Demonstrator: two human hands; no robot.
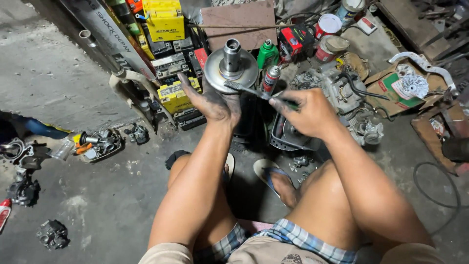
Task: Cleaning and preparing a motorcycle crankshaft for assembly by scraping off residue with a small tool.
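Fingers of your left hand cup the round grey metal pulley, shaft up, while your right hand pinches a slim brush pointing left.

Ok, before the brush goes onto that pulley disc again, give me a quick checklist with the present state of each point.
1. Left hand supports the round metal pulley disc from underneath: ok.
2. Disc face turned up, hub upright: ok.
3. Right hand grips the brush by its handle: ok.
4. Bristle end touches the disc rim: ok, it lies at the edge, though firm contact cannot be told.
5. Spray can stands upright just behind the brush, close to the stroke path: not ok.
6. Disc surface clean: cannot tell, glare hides it.
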